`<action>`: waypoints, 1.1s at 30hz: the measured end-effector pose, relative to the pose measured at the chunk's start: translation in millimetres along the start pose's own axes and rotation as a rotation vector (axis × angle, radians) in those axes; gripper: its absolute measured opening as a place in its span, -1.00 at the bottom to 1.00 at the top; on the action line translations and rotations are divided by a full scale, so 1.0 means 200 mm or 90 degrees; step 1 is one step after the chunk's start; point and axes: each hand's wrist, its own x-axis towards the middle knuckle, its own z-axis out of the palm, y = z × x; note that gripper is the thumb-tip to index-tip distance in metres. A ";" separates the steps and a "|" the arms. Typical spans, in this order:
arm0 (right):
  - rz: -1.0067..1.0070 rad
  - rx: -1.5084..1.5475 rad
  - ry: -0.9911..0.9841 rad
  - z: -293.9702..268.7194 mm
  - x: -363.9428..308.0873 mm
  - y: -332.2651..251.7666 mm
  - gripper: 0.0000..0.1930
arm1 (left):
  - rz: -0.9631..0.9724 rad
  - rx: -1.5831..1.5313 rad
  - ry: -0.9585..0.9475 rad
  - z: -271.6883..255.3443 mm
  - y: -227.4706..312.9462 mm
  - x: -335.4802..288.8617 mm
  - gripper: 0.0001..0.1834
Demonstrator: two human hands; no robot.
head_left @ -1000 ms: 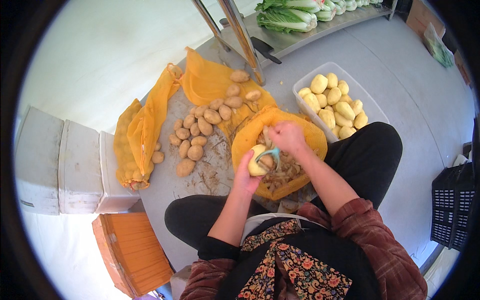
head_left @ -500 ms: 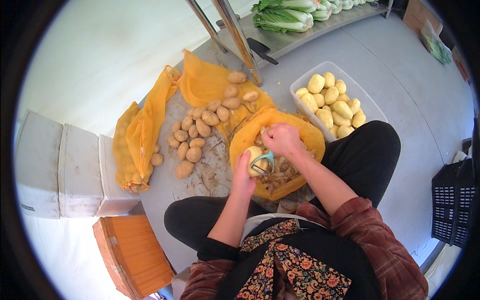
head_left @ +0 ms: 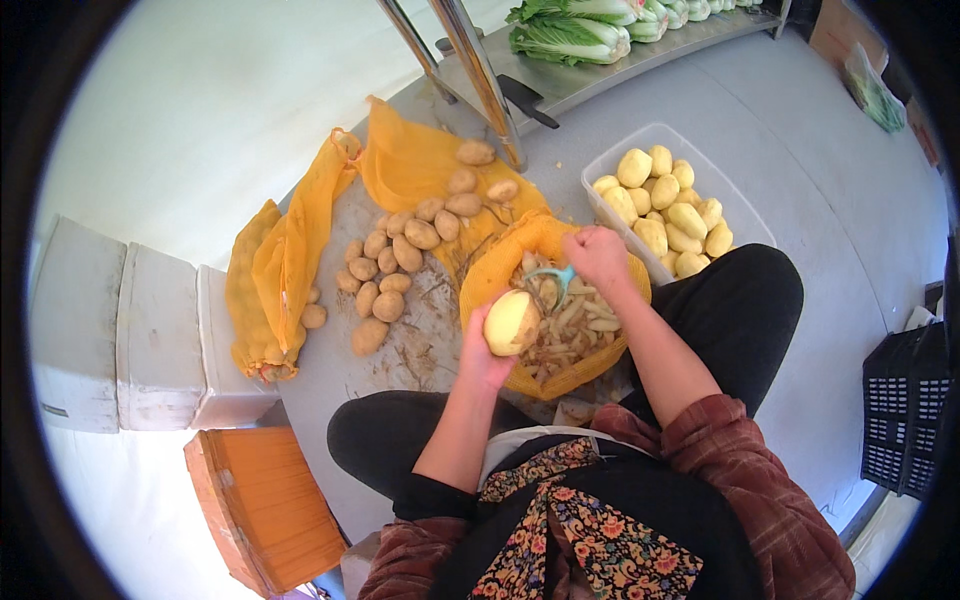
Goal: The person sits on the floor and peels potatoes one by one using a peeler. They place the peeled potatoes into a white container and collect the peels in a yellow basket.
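A partly peeled potato [head_left: 510, 322] rests in my left hand [head_left: 481, 352], whose fingers are closed around it. Pale flesh faces up, with a patch of brown skin on its right side. My right hand [head_left: 600, 258] grips a light-blue peeler [head_left: 562, 284], its head a little apart from the potato, up and to the right. Both hands are over a yellow mesh bag [head_left: 490, 272] with its mouth spread wide between my legs. Inside lie many potato peelings [head_left: 575, 335].
Unpeeled potatoes [head_left: 405, 255] lie on the floor at left, by a filled yellow mesh sack [head_left: 262, 300]. A clear plastic tub [head_left: 735, 190] of peeled potatoes stands at right. Beyond are a metal shelf [head_left: 600, 82] with cabbages and a cleaver [head_left: 522, 96]. A black crate [head_left: 905, 400] stands far right.
The peeler has come off the potato as my right hand moved right and slightly up. My left hand has turned the potato, and skin now shows on its right side.
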 end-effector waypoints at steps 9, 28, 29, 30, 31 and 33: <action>-0.191 -0.022 0.052 -0.01 -0.08 -0.11 -0.68 | -0.038 -0.024 0.085 -0.01 -0.01 0.01 -0.61; -0.218 -0.075 -0.069 0.02 -0.08 -0.09 -0.70 | -0.008 0.137 0.067 -0.02 0.00 0.01 -0.64; -0.193 -0.090 -0.095 0.03 -0.09 -0.11 -0.69 | 0.006 0.137 0.081 -0.02 -0.01 0.02 -0.64; -0.198 -0.087 -0.102 0.03 -0.10 -0.13 -0.68 | 0.034 0.169 0.074 -0.02 -0.01 0.02 -0.64; -0.222 -0.076 -0.107 0.03 -0.10 -0.14 -0.67 | 0.062 0.201 0.068 -0.02 -0.02 0.02 -0.64; -0.146 -0.067 -0.162 0.03 -0.09 -0.15 -0.66 | 0.076 0.224 0.048 -0.02 -0.02 0.02 -0.64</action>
